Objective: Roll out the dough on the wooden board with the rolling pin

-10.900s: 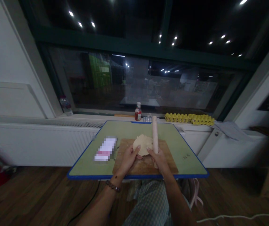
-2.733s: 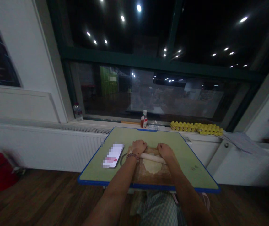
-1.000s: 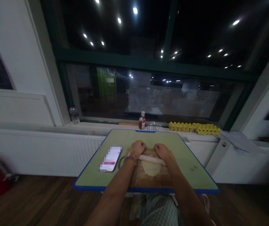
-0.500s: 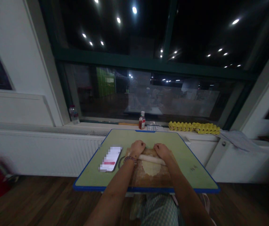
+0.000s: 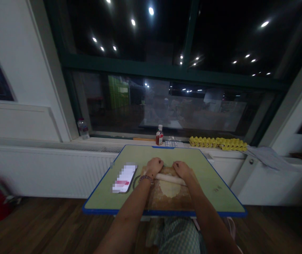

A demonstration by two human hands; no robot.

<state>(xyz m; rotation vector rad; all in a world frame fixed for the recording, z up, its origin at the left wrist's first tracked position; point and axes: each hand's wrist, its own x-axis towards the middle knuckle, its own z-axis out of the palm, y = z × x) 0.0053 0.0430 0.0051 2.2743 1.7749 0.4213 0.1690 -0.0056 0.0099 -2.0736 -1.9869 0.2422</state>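
Observation:
My left hand [image 5: 154,165], with a beaded bracelet at its wrist, is closed at the left part of a pale rolling pin [image 5: 170,179]. My right hand [image 5: 183,169] is closed too, at the pin's right part. The heels of both hands rest over the pin, whose ends are hidden beneath them, and the fingers curl on its far side. Below the pin lies a thin, flattened sheet of dough [image 5: 170,189] with an uneven edge. It rests on a flour-dusted wooden board [image 5: 166,204], partly covered by my forearms.
The board stands on a small green table [image 5: 108,203] with a blue rim. A phone [image 5: 125,180] with a lit screen lies at left. On the windowsill are a bottle of red liquid [image 5: 159,137], yellow egg trays [image 5: 216,143] and a clear bottle [image 5: 83,129].

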